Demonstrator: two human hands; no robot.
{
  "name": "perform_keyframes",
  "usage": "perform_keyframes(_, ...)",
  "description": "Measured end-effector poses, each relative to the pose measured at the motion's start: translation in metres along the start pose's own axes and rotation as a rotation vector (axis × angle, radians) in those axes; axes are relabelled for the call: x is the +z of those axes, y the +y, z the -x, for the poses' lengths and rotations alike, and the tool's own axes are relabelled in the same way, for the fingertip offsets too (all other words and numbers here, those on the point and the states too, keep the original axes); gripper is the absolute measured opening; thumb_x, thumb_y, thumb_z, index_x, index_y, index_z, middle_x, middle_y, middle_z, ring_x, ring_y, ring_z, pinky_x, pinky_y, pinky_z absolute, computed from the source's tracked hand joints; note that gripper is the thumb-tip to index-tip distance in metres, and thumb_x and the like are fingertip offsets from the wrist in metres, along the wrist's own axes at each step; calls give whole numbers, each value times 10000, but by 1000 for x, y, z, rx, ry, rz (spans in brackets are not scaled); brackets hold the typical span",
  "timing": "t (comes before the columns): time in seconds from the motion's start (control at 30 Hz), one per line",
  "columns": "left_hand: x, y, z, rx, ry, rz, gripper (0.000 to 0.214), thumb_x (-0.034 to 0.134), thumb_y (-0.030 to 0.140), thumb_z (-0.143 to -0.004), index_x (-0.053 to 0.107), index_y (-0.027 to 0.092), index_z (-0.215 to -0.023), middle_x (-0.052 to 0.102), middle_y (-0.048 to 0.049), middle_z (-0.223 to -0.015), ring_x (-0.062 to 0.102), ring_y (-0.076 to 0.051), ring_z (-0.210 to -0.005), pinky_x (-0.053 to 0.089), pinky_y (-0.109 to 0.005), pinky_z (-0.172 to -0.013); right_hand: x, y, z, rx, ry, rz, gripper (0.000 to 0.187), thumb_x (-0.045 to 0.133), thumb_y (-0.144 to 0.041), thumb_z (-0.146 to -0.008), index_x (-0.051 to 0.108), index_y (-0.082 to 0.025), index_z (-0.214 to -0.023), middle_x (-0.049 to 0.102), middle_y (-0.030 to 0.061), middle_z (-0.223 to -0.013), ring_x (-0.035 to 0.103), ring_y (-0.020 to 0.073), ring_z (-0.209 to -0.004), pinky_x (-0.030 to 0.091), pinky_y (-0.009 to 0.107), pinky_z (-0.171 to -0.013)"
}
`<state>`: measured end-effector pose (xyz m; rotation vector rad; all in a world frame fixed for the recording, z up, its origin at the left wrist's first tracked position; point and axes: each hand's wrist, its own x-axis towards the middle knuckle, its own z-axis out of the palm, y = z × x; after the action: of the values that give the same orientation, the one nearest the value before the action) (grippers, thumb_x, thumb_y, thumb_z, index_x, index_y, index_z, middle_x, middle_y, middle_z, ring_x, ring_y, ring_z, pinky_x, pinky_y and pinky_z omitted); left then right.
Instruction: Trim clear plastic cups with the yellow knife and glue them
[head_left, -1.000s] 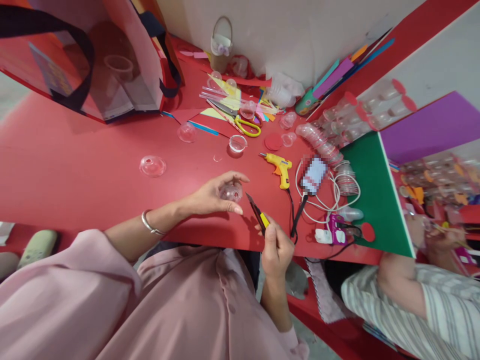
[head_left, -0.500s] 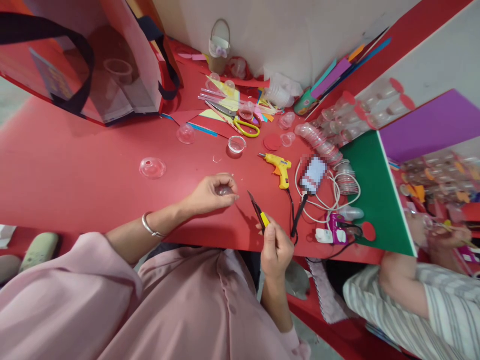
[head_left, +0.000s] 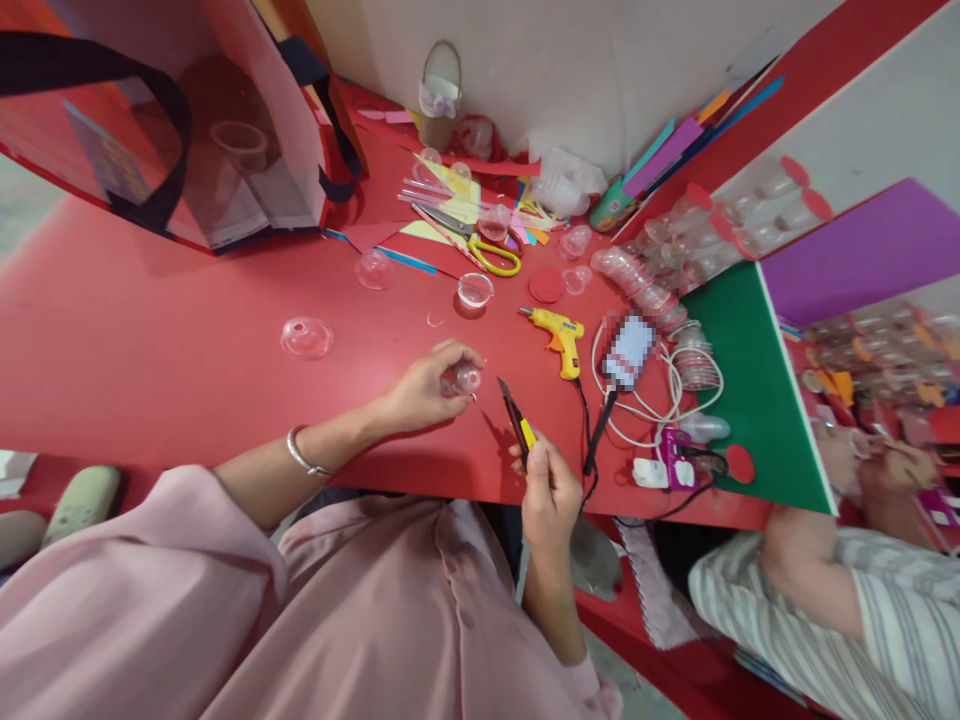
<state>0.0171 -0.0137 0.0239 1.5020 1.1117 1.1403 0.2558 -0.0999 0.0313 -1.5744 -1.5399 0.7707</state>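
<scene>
Left fingers (head_left: 456, 353) hold a clear, seemingly domed plastic piece (head_left: 469, 379); right fingers (head_left: 538, 470) grip a cutter (head_left: 527, 432).

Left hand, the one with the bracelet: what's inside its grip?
The left hand holds a small clear plastic piece. Its round end shows between thumb and fingertips, on the side toward the knife. The rest is covered by the hand, so its full shape can't be seen.
</scene>
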Motion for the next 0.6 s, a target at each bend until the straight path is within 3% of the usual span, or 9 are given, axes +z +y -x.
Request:
perform_keyframes(0.1,0,1,0,-62,13,55,404,847,270,-754,630,179,-1083,617,-49,-1053,597,-139,-826,505,-262,-691,0,4,0,22,-2,6,380,541,-440,-1078,758,-223,-1301,829,83,-1046,764,173,-826,639,309,-773)
perform_keyframes(0.23,-1,5,-1,-107,23,110,456,905,446,-758,625,172,-990,599,-26,-965,557,-126,-781,498,-268,-698,2,4,-2,-52,35,95,371,690,-460,-995,779,-227,-1269,821,108,-1179,786,238,-1038,651,384,-937)
perform_keyframes(0.47,-4,3,-3,-163,37,258,306,607,471,-998,671,172,-979,629,-60,-943,587,-158,-783,508,-304,-681,7,4,-6,-105,75,141,358,732,-438,-968,790,-213,-1240,822,120,-1197,795,246,-1061,654,370,-952)
perform_keyframes(0.6,-9,-1,-4,-115,91,145,276,578,413,-992,744,196,-1027,695,-92,-1040,639,-220,-1002,544,-356,-850,7,9,-5,-79,58,112,361,697,-442,-990,783,-216,-1258,817,118,-1210,787,249,-1076,644,377,-960)
